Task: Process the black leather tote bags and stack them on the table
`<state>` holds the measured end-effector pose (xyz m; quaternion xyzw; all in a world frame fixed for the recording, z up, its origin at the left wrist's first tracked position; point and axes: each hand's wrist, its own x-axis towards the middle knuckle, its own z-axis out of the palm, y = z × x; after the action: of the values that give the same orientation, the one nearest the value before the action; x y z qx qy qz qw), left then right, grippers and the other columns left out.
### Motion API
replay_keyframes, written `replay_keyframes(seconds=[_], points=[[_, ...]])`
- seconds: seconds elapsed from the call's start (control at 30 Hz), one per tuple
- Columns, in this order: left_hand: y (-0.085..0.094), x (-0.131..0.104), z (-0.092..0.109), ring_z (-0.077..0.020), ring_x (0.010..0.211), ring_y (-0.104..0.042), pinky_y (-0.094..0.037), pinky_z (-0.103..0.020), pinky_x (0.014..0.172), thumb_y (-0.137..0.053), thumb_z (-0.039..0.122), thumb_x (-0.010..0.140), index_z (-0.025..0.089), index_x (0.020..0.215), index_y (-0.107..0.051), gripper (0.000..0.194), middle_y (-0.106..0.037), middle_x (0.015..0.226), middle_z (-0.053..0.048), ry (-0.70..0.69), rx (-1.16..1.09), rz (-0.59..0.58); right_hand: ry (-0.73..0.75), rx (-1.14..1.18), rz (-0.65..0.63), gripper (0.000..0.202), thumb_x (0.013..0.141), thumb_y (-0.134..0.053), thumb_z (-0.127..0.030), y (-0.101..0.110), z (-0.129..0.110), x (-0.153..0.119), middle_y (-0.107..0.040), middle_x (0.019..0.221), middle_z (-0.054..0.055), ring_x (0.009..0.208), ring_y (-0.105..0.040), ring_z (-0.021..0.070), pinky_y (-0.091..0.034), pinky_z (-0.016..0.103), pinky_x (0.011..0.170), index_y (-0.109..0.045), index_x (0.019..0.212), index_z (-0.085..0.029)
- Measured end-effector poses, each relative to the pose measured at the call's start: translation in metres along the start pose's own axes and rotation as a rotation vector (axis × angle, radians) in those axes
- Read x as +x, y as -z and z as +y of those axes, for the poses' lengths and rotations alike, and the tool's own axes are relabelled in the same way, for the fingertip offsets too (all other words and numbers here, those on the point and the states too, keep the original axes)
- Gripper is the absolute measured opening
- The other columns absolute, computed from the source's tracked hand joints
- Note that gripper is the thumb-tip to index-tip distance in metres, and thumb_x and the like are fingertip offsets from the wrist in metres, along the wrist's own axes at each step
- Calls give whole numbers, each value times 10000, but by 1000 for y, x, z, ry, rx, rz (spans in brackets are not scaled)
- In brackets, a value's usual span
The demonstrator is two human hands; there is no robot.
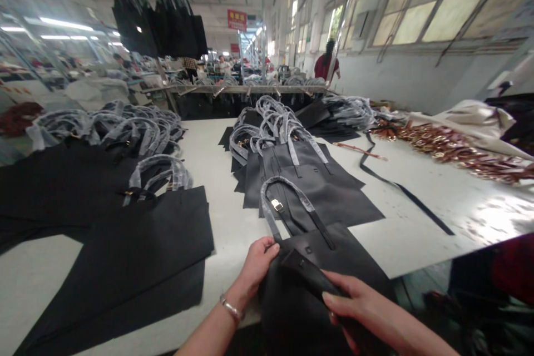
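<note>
Close in front of me lies a black bag panel (pixel 346 250) with a looped handle (pixel 287 183) wrapped in clear plastic. My left hand (pixel 258 261), a metal bracelet on its wrist, is closed on the panel's upper left edge, beside the handle's base. My right hand (pixel 354 300) is wrapped around a long, dark, strip-like piece (pixel 308 272) that lies across the panel; its exact kind I cannot make out. A small slot shows in the panel near the handle. A gold-coloured metal clasp (pixel 277 205) sits just beyond, within the handle's loop.
Stacked black panels with plastic-wrapped handles lie ahead (pixel 308 183) and on the left (pixel 158 239). Brown straps with gold rings (pixel 450 150) are heaped at right, near a loose black strap (pixel 409 200). Black bags (pixel 179 28) hang from a rack; a person (pixel 326 67) stands far back.
</note>
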<state>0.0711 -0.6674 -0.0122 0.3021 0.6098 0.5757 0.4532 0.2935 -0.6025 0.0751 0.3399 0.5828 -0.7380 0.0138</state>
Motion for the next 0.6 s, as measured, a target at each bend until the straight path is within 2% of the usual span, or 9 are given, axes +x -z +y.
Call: replay_keyframes(seconds=[0.07,0.23,0.37,0.43,0.6], points=[[0,0,1,-160,681,-560,-424,-264,652,-640,373,738,136,797,-623,245,-647,752,-34,-4,-14,-25,15,17,5,572,798,-632,-505,-1,-2,4,-573,680,-37,367,-504,66,-392,160,353,-518,1260,-189],[3,2,1,-167,689,-570,-421,-264,650,-655,385,729,136,808,-634,262,-655,761,-41,27,-18,-45,97,10,137,583,822,-614,-495,7,-6,8,-571,683,-43,384,-510,76,-408,173,370,-479,1302,-194],[2,4,-3,-171,703,-574,-419,-267,658,-653,381,738,136,822,-629,260,-657,767,-44,40,-36,-60,32,-1,42,572,833,-621,-474,10,2,1,-586,701,-33,398,-527,79,-403,171,380,-480,1322,-215],[2,5,-4,-165,689,-563,-410,-264,647,-667,378,726,137,798,-622,255,-654,764,-43,30,-12,-47,38,-2,46,595,819,-625,-479,8,3,5,-584,689,-34,392,-519,80,-394,177,382,-481,1325,-202],[9,3,5,-156,677,-551,-397,-250,617,-672,380,717,142,773,-615,251,-629,731,-30,47,74,-38,87,-42,293,704,789,-620,-519,10,-7,17,-583,693,-36,410,-529,100,-385,203,399,-412,1384,-207]])
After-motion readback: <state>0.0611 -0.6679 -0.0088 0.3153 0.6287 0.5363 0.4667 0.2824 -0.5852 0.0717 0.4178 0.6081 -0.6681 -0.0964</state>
